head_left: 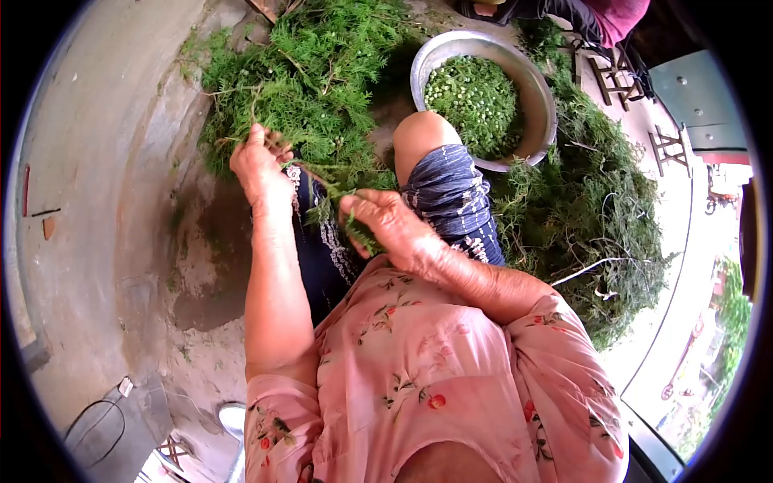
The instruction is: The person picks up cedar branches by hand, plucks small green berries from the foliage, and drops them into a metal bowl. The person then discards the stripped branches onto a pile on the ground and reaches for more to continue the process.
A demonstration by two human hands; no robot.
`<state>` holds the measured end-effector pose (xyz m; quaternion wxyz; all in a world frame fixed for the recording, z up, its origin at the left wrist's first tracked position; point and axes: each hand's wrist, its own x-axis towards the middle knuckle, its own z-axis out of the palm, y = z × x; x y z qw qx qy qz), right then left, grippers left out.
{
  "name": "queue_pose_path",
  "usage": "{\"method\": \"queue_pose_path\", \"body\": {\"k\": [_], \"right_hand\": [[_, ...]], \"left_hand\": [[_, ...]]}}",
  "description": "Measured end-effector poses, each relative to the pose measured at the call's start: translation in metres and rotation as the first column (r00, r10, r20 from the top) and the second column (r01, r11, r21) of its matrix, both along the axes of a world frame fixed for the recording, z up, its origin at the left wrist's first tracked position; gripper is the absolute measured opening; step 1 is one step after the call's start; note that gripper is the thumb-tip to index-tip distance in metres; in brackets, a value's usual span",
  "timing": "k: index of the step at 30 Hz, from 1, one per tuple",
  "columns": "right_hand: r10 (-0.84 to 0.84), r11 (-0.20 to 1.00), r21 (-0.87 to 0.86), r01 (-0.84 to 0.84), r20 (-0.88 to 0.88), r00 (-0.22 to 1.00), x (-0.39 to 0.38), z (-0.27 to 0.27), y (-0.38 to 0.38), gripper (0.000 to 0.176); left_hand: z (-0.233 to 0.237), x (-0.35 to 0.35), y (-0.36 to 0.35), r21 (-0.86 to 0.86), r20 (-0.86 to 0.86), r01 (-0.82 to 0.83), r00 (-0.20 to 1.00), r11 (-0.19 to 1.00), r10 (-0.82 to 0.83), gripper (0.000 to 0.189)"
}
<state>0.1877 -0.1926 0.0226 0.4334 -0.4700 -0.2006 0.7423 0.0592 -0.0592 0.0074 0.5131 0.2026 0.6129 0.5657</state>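
My left hand [264, 167] is closed around a thin stem of a leafy green branch [316, 177], beside a big heap of feathery evergreen cuttings [314, 68]. Over my lap, my right hand [396, 229] has its fingers curled round a small green sprig [361, 233]. The brownish branch stretches between the two hands. Beyond my bent knee stands a wide metal basin [541, 97], partly filled with stripped green tips and small pale round berries [473, 105].
A second, duller pile of branches [588, 217] lies to the right, below the basin. Another person [596, 20] sits at the top right. Wooden stools [613, 80] stand near that person. A bare wall [80, 161] runs along the left, with a black cable [97, 427] at lower left.
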Motion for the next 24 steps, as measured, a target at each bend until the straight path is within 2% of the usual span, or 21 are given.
{"method": "queue_pose_path", "body": {"k": [1, 2, 3, 4, 5, 6, 8, 9, 11, 12, 13, 15, 17, 19, 21, 22, 23, 24], "right_hand": [[0.036, 0.997, 0.072, -0.038, 0.023, 0.999, -0.006, -0.005, -0.001, 0.026], [0.038, 0.994, 0.103, -0.047, 0.086, 0.996, -0.014, -0.009, -0.002, 0.026], [0.038, 0.990, 0.132, -0.058, 0.150, 0.988, -0.022, -0.012, -0.004, 0.027], [0.137, 0.989, 0.054, -0.138, 0.020, 0.990, -0.025, -0.014, -0.007, 0.026], [0.123, 0.991, 0.049, -0.123, -0.006, 0.992, -0.028, -0.011, -0.008, 0.026], [0.111, 0.990, 0.087, -0.113, 0.022, 0.994, -0.027, -0.012, -0.008, 0.025], [0.094, 0.987, 0.128, -0.100, 0.055, 0.994, -0.022, -0.010, -0.006, 0.024], [0.086, 0.984, 0.148, -0.095, 0.063, 0.994, -0.019, -0.004, -0.006, 0.023], [0.083, 0.979, 0.180, -0.094, 0.067, 0.994, -0.015, 0.005, -0.006, 0.022], [0.067, 0.987, 0.147, -0.073, 0.041, 0.997, -0.013, 0.008, -0.007, 0.021], [0.051, 0.992, 0.112, -0.052, 0.016, 0.999, -0.010, 0.010, -0.008, 0.021], [0.041, 0.992, 0.119, -0.044, 0.025, 0.999, -0.005, 0.012, -0.010, 0.020], [0.014, 0.993, 0.115, -0.011, -0.026, 1.000, -0.001, 0.013, -0.012, 0.020], [-0.009, 0.998, 0.066, 0.011, -0.022, 1.000, 0.004, 0.024, -0.014, 0.020], [0.151, 0.980, 0.097, -0.175, 0.214, 0.965, 0.014, 0.035, -0.019, 0.021], [0.082, 0.888, 0.413, -0.203, 0.292, 0.953, 0.014, 0.030, -0.032, 0.023], [0.185, 0.772, 0.511, -0.377, 0.387, 0.903, 0.024, 0.044, -0.047, 0.026], [0.154, 0.839, 0.452, -0.303, 0.336, 0.929, 0.033, 0.055, -0.055, 0.028]], "left_hand": [[0.001, -0.005, 0.002, -0.049, 0.064, -0.021, 0.998, 0.999, 0.024, 0.017], [-0.010, -0.016, 0.006, -0.010, 0.119, 0.012, 0.993, 1.000, -0.011, 0.014], [-0.006, -0.010, 0.006, -0.013, 0.032, -0.080, 0.996, 0.997, 0.080, 0.014], [-0.006, -0.006, 0.003, 0.069, -0.059, -0.096, 0.993, 0.993, 0.100, 0.014], [-0.009, -0.004, 0.001, 0.153, -0.148, -0.107, 0.980, 0.982, 0.130, 0.015], [-0.016, -0.005, 0.003, 0.155, -0.144, -0.103, 0.982, 0.983, 0.125, 0.015], [-0.031, -0.010, 0.010, 0.325, -0.441, -0.016, 0.882, 0.946, 0.167, 0.013], [-0.034, -0.010, 0.010, 0.323, -0.441, -0.015, 0.882, 0.946, 0.165, 0.013], [-0.035, -0.007, 0.013, 0.349, -0.231, -0.062, 0.961, 0.935, 0.150, 0.012], [-0.031, -0.001, 0.015, 0.329, -0.371, -0.082, 0.905, 0.941, 0.209, 0.013], [-0.039, -0.002, 0.017, 0.367, -0.269, -0.108, 0.938, 0.924, 0.217, 0.015], [-0.041, 0.002, 0.018, 0.376, -0.205, -0.077, 0.965, 0.924, 0.164, 0.016], [-0.041, 0.009, 0.017, 0.325, -0.262, -0.058, 0.953, 0.944, 0.149, 0.016], [-0.049, 0.014, 0.021, 0.369, -0.324, -0.067, 0.926, 0.927, 0.196, 0.015], [-0.048, 0.006, 0.026, 0.318, -0.364, -0.049, 0.916, 0.947, 0.170, 0.014], [-0.048, -0.011, 0.038, 0.231, -0.239, -0.196, 0.938, 0.953, 0.251, 0.013], [-0.049, -0.025, 0.047, 0.121, -0.116, -0.327, 0.933, 0.937, 0.340, 0.012], [-0.040, -0.035, 0.047, 0.085, -0.086, -0.371, 0.922, 0.925, 0.378, 0.010]]}}
